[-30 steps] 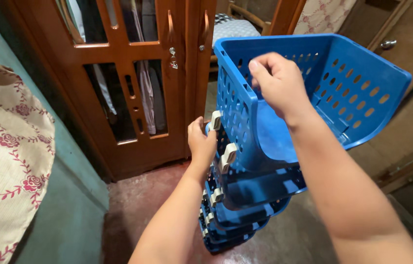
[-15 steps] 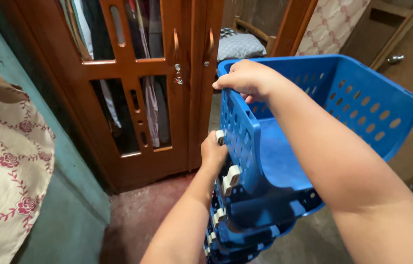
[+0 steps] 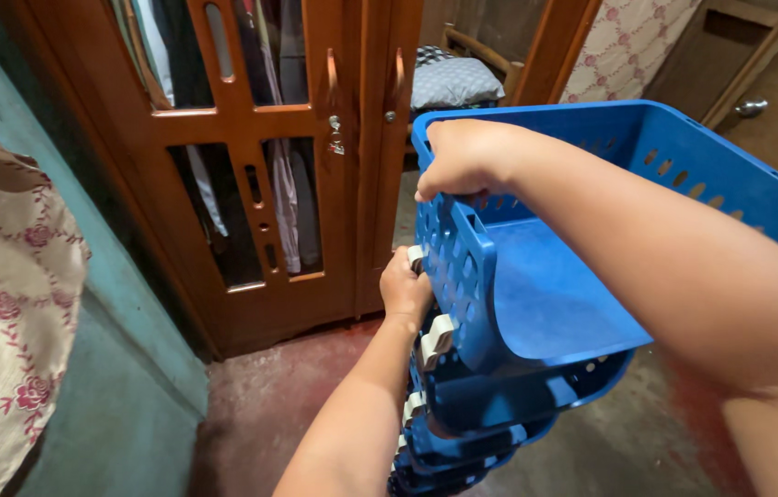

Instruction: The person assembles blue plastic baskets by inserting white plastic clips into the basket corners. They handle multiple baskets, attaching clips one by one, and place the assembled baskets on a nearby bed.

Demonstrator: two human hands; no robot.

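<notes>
A tall blue plastic rack of stacked perforated baskets stands in front of me, with cream clips along its left posts. My right hand is closed over the top basket's near left rim. Lower down, my left hand grips the rack's left side just under the top basket, next to a cream clip. The lower baskets show beneath, partly hidden by the top one.
A wooden wardrobe with slotted doors and hanging clothes stands right behind the rack. A floral cloth hangs on the green wall at left. A cushioned chair and another door lie beyond. The floor is bare reddish concrete.
My right hand moved from the basket's inner wall to its top left rim and closed on it. My left hand slid up against the post. The top basket tilted flatter.
</notes>
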